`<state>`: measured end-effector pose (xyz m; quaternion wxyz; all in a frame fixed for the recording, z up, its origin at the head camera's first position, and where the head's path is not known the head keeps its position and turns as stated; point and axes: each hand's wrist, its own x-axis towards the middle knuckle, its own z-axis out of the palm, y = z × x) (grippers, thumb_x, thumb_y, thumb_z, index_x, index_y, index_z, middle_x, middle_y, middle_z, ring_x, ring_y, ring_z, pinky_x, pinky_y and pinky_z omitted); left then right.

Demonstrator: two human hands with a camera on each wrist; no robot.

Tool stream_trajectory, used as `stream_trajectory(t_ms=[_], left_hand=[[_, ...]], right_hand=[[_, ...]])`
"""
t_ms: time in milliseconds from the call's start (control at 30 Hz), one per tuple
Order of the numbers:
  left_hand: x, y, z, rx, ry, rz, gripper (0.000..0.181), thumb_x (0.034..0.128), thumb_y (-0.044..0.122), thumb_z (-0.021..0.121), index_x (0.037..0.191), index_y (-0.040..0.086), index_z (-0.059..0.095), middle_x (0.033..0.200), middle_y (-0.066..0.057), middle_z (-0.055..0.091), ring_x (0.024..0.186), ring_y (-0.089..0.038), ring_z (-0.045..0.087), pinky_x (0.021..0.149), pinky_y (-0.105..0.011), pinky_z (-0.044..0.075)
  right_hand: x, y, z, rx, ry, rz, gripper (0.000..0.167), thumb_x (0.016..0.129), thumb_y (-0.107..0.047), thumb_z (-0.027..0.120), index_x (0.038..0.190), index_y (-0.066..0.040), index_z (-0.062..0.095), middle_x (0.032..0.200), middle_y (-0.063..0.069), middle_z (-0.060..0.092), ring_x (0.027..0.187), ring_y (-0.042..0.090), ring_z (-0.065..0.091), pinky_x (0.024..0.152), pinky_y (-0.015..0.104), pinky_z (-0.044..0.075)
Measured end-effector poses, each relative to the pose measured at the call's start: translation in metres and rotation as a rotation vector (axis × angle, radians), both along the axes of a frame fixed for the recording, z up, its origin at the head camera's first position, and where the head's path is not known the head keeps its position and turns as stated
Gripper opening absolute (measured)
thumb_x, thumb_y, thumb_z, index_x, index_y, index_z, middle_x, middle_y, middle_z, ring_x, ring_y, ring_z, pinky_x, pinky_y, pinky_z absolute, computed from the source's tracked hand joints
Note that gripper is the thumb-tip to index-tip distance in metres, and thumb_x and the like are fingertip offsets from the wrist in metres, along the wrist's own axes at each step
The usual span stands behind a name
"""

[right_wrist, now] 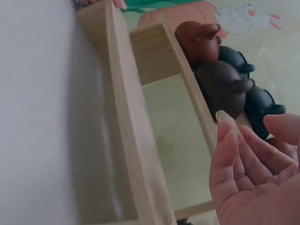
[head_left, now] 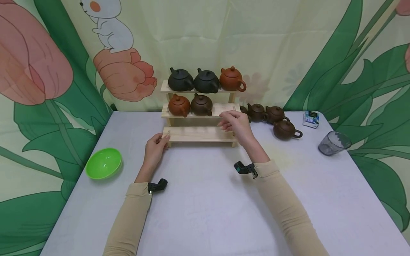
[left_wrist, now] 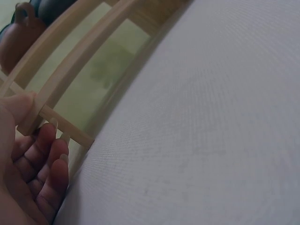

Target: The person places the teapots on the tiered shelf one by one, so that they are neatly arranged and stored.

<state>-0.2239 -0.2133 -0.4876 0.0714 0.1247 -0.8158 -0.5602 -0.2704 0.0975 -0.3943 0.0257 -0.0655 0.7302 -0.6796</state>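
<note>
Across the white tablecloth [head_left: 198,206], five teapots [head_left: 201,105] stood on the wooden rack [head_left: 224,108], four dark pots [head_left: 283,131] left beside it: seemingly half done! Left hand [head_left: 154,149] pinched the bottom tier [head_left: 198,135]; right hand [head_left: 237,126] hovered, fingers loose, holding nothing.

From the head camera, we see bright, even light over the white worktop [head_left: 195,213], with soft-edged shadow beside the right sleeve [head_left: 285,202] and small highlights inside the glossy green bowl [head_left: 96,172]. In the left wrist view, we find a dimmer, greyer scene: the edges of the wooden rack [left_wrist: 49,96] bow under lens distortion, fine rippling lines cross the worktop, and a reddish teapot [left_wrist: 21,44] in the corner shows dark and soft. Through the right wrist camera, we get muted colours and a broad, blurred shadow alongside the rack.
</note>
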Motion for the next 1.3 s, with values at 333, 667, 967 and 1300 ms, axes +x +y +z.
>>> stream_trajectory(t_ms=[333,667,967,1300], left_hand=[[0.001,0.0,0.001,-0.002,0.006,0.003,0.049,0.0953,0.049,0.062,0.127,0.011,0.063,0.088,-0.005,0.061,0.076,-0.016,0.057,0.063,-0.022,0.048],[0.002,0.0,0.0,0.002,-0.002,0.001,0.051,0.095,0.05,0.062,0.128,0.011,0.063,0.089,-0.005,0.061,0.077,-0.016,0.058,0.063,-0.023,0.048],[0.001,0.0,-0.001,-0.001,-0.004,0.0,0.052,0.0944,0.051,0.062,0.128,0.012,0.063,0.089,-0.005,0.061,0.076,-0.016,0.058,0.063,-0.022,0.048],[0.001,0.0,0.001,0.008,0.003,-0.005,0.05,0.0947,0.05,0.062,0.127,0.012,0.063,0.087,-0.004,0.061,0.075,-0.015,0.057,0.062,-0.022,0.048]], right_hand=[[0.003,0.028,-0.013,0.001,-0.035,-0.051,0.028,0.097,-0.03,0.065,0.103,-0.004,0.071,0.073,0.002,0.07,0.062,0.014,0.064,0.062,0.026,0.054],[0.009,0.064,-0.035,0.028,-0.086,-0.105,0.043,0.098,-0.034,0.063,0.117,0.005,0.065,0.079,0.003,0.069,0.067,0.015,0.062,0.063,0.022,0.054],[0.01,0.089,-0.05,0.006,-0.06,-0.152,0.036,0.097,-0.032,0.065,0.118,-0.002,0.067,0.08,-0.003,0.072,0.067,0.012,0.064,0.065,0.022,0.055],[0.015,0.111,-0.049,0.018,-0.059,-0.206,0.038,0.097,-0.036,0.064,0.119,-0.006,0.067,0.084,-0.004,0.074,0.071,0.014,0.065,0.069,0.024,0.056]])
